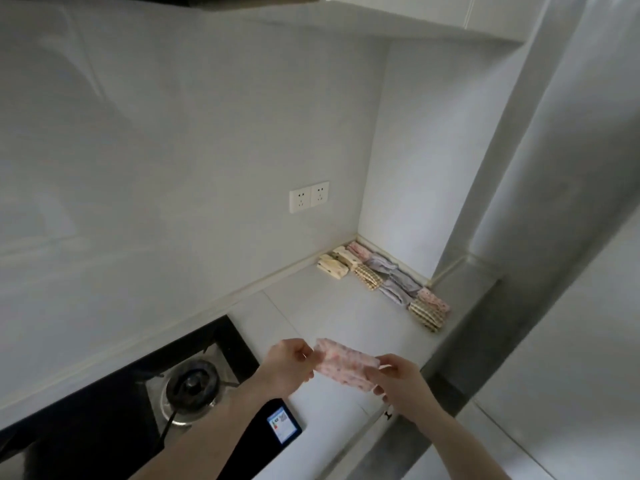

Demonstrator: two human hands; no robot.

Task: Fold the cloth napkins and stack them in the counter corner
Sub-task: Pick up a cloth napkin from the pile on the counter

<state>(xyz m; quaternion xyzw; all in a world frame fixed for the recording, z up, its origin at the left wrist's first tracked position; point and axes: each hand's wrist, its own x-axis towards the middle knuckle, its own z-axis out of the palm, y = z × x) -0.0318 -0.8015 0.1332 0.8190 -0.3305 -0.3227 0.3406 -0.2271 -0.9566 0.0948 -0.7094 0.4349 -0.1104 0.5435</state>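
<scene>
A folded pink patterned napkin (344,362) hangs in the air above the counter, held between both hands. My left hand (289,367) pinches its left end and my right hand (398,379) grips its right end. Several folded napkins (384,279) in cream, checked, grey and pink lie in a row along the right wall, running from the counter corner towards the front edge.
The white counter (322,306) stretches between the hands and the corner. A black gas hob (194,379) with one burner sits at the lower left. Two wall sockets (309,196) are on the back wall. A grey pillar (519,237) bounds the right side.
</scene>
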